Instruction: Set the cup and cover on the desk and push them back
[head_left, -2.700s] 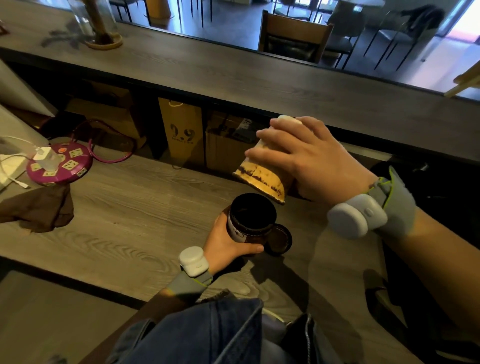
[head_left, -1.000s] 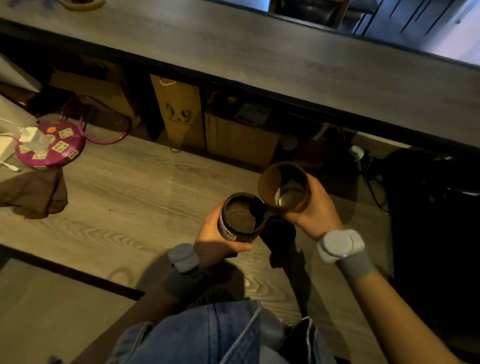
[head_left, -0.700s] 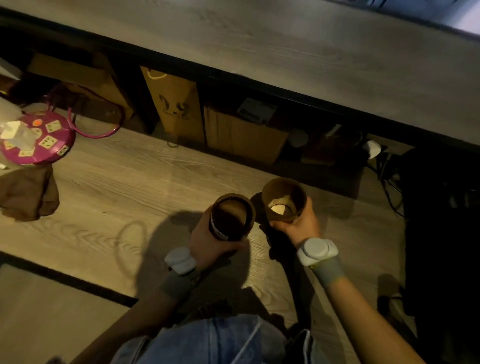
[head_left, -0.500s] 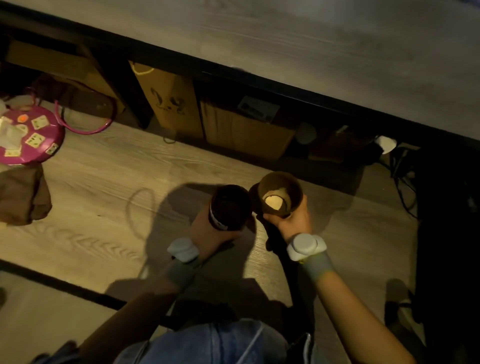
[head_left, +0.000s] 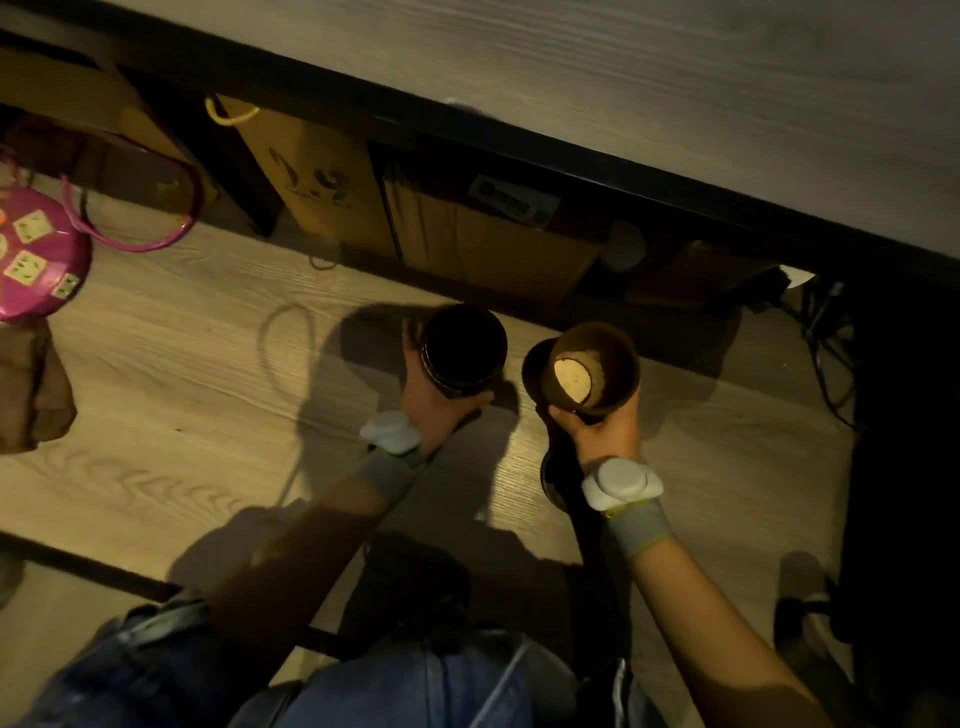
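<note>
The left hand has its fingers curled tight round a dark jar (mouth up). Just right of the jar, the right hand clasps a brown paper cup above the worktop.

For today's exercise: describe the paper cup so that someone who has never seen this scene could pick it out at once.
Start at the pale wooden counter. Above it two hands each hold a round container; the paper cup is in the right hand. Unlike the dark jar beside it, it is brown-stained inside with a pale bottom.

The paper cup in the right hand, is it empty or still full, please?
Nearly empty: the paper cup shows its pale bare bottom, with only brown residue on its walls.
</note>
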